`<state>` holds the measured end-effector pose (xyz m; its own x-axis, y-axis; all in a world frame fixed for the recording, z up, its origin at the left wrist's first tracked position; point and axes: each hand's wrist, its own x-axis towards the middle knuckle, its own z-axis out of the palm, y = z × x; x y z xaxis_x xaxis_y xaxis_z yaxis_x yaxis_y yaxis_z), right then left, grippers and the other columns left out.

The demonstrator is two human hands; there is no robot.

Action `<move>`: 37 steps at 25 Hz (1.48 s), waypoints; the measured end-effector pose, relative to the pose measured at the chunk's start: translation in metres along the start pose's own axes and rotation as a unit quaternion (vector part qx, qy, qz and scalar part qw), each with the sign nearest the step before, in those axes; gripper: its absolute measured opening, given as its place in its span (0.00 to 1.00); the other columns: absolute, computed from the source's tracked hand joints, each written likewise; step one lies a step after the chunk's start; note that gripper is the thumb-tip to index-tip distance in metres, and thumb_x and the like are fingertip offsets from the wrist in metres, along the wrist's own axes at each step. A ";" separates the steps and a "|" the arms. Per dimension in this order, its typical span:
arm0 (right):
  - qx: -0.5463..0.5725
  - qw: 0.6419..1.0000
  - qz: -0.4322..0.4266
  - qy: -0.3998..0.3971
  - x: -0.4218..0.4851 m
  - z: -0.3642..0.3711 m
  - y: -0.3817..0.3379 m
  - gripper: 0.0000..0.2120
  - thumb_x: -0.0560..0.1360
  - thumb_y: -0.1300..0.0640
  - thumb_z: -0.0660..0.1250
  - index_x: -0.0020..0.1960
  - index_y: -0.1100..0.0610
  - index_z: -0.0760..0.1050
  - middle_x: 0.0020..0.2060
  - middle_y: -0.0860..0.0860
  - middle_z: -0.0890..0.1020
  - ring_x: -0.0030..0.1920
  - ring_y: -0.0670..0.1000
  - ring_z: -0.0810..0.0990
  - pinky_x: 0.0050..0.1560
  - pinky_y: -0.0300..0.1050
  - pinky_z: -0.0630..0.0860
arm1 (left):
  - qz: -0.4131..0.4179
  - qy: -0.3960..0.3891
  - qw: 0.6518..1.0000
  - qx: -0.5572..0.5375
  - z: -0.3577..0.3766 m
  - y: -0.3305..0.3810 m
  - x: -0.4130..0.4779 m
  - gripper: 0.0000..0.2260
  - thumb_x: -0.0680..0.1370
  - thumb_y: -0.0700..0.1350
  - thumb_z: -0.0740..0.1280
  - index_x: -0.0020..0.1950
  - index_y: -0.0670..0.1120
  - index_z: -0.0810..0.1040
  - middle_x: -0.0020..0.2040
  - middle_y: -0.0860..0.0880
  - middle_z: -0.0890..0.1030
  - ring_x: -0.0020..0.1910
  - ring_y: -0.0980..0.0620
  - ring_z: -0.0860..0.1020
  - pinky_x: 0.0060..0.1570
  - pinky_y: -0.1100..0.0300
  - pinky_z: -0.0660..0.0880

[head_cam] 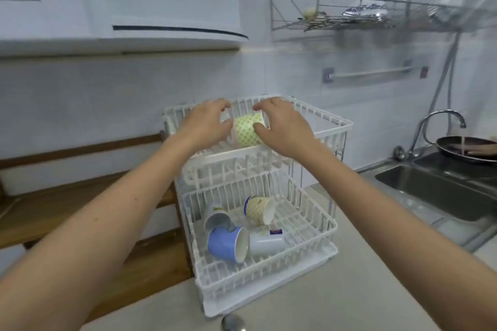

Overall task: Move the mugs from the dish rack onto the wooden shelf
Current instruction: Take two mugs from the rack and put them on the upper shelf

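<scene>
A green-patterned mug [248, 130] is gripped between both hands in the top tier of a white two-tier dish rack [330, 126]. The mug is tipped on its side, base towards the left, rim towards the right. The left hand [205, 126] is curled around the base end, fingers above and thumb below; a second, white object is partly hidden under its fingers, too blurred to be identified. The right hand [282, 126] is wrapped around the rim end, fingers [259, 107] over the top and thumb against the lower side. Both forearms are stretched forward from the bottom corners of the view.

Four more mugs are seen in the lower tier, all lying on their sides. A blue mug [224, 243] lies at the front, its pale inside turned to the right. A white mug [266, 243] lies just beside it on the right, touching it. Behind the blue one, a grey-white mug [216, 216] is tilted with its opening downward. A cream mug [259, 208] with a blue edge lies at the back right.

The rack is set on a grey counter [363, 277]. A wooden shelf [40, 212] is fixed just to the left of the rack, against the tiled wall; no mugs are seen on it. To the right, a steel sink [430, 191] is sunk into the counter, with a tap [441, 118] running water into a dark pan [465, 148]. A wire wall rack [349, 13] holding dishes is mounted above.
</scene>
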<state>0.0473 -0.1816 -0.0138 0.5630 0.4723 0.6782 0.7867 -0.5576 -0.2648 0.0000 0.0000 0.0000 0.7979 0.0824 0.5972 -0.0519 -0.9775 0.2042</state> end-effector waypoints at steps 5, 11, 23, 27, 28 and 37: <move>-0.063 0.969 -0.003 -0.239 0.055 0.020 0.049 0.34 0.73 0.44 0.67 0.73 0.54 0.60 0.71 0.56 0.66 0.69 0.59 0.66 0.65 0.57 0.68 | -0.081 -0.205 0.953 0.206 0.027 -0.020 0.051 0.34 0.75 0.59 0.65 0.76 0.49 0.58 0.76 0.43 0.63 0.73 0.41 0.65 0.68 0.46 0.66; 0.013 0.920 -0.037 -0.389 0.096 0.037 0.083 0.46 0.64 0.45 0.77 0.74 0.51 0.54 0.69 0.52 0.69 0.65 0.57 0.70 0.65 0.56 0.69 | -0.113 -0.262 0.920 0.270 0.045 -0.037 0.078 0.45 0.70 0.57 0.71 0.78 0.52 0.45 0.77 0.43 0.60 0.71 0.41 0.66 0.64 0.47 0.70; 0.096 0.964 -0.003 -0.247 0.081 0.031 0.078 0.44 0.56 0.43 0.78 0.68 0.50 0.65 0.60 0.54 0.75 0.52 0.53 0.73 0.47 0.45 0.71 | -0.149 -0.175 0.935 0.269 0.046 -0.055 0.069 0.49 0.66 0.58 0.75 0.76 0.49 0.47 0.66 0.38 0.70 0.59 0.35 0.75 0.49 0.49 0.72; 0.106 0.975 0.002 -0.193 0.076 0.000 0.055 0.40 0.55 0.40 0.77 0.65 0.48 0.68 0.56 0.52 0.78 0.50 0.53 0.75 0.43 0.44 0.71 | -0.201 -0.068 0.974 0.077 0.002 -0.066 0.041 0.46 0.67 0.60 0.74 0.74 0.48 0.49 0.58 0.41 0.75 0.51 0.39 0.77 0.43 0.54 0.72; 0.108 0.976 0.001 -0.189 0.076 -0.010 0.046 0.40 0.55 0.39 0.76 0.64 0.47 0.69 0.55 0.51 0.78 0.50 0.53 0.76 0.40 0.43 0.72 | -0.214 -0.049 0.976 0.000 -0.014 -0.068 0.031 0.44 0.68 0.60 0.73 0.73 0.50 0.50 0.57 0.44 0.74 0.49 0.42 0.77 0.40 0.54 0.74; 0.159 0.973 -0.061 -0.159 0.066 -0.056 -0.096 0.35 0.54 0.35 0.73 0.59 0.44 0.74 0.47 0.43 0.78 0.44 0.39 0.76 0.36 0.38 0.71 | -0.207 -0.025 0.912 -0.354 -0.135 -0.107 -0.093 0.30 0.69 0.51 0.73 0.67 0.54 0.64 0.57 0.56 0.77 0.55 0.56 0.78 0.36 0.62 0.81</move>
<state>-0.0051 -0.1347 0.0945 0.4706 0.7372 0.4849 0.8627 -0.2691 -0.4281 -0.1498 0.1236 0.0274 0.8625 0.3897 0.3228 -0.1008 -0.4929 0.8642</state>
